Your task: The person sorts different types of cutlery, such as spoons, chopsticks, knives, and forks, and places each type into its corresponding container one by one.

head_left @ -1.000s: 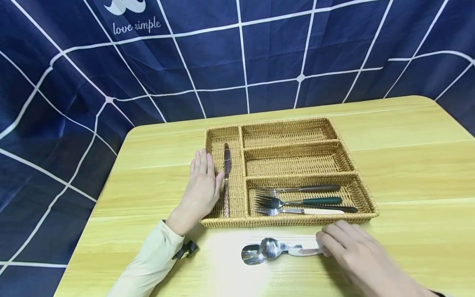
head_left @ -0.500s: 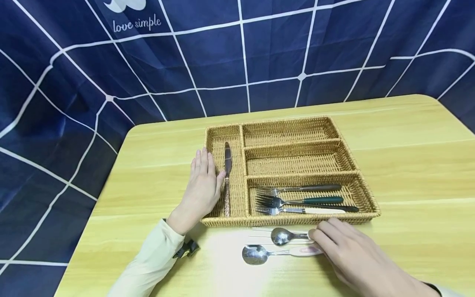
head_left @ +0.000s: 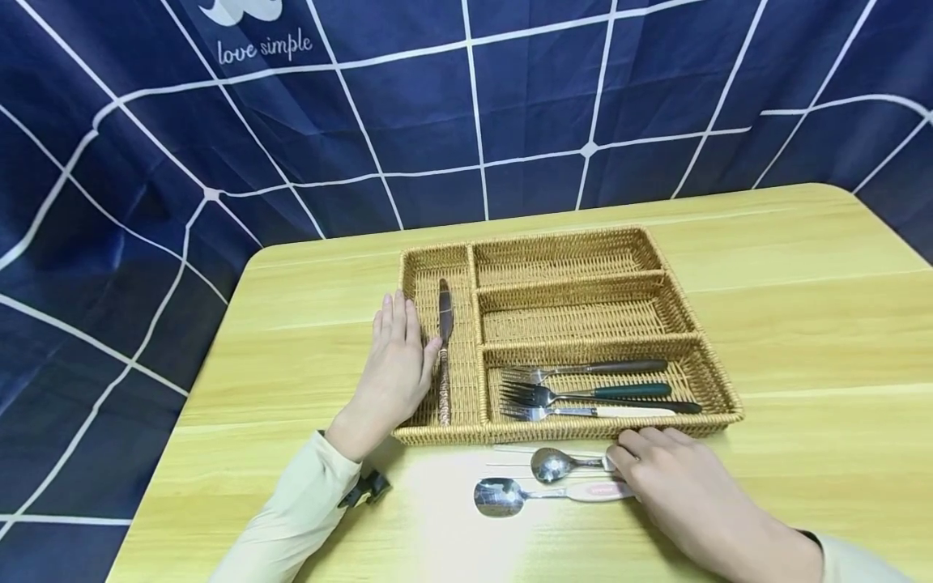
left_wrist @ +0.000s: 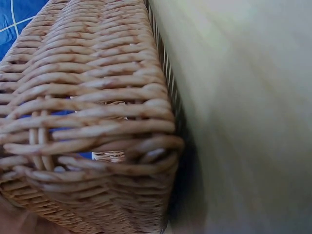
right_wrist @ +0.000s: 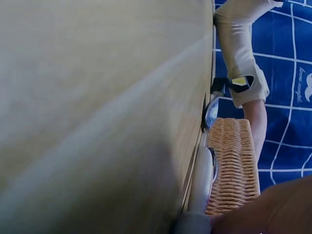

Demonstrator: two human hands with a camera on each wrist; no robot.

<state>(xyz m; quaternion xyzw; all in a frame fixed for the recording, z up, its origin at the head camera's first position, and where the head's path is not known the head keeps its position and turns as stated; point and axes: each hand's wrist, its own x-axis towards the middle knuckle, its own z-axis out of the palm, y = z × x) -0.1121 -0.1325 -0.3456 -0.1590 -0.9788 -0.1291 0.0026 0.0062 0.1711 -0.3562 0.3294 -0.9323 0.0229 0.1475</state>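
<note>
Since a second ago my right hand [head_left: 674, 478] has parted the two spoons [head_left: 554, 464], fingers now lying loosely over both handles, gripping neither, so I judge one could skid off while my flat left hand [head_left: 397, 368] steadies the basket [head_left: 717, 389].

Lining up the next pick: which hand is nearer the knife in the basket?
Left. The left hand rests flat against the basket wall right beside the knife; the right hand is on the spoon handles outside the basket's near side.

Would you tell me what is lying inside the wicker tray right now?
The tray holds a knife in its left compartment and forks in the near one; three or four, as they overlap. The two far compartments look empty.
</note>
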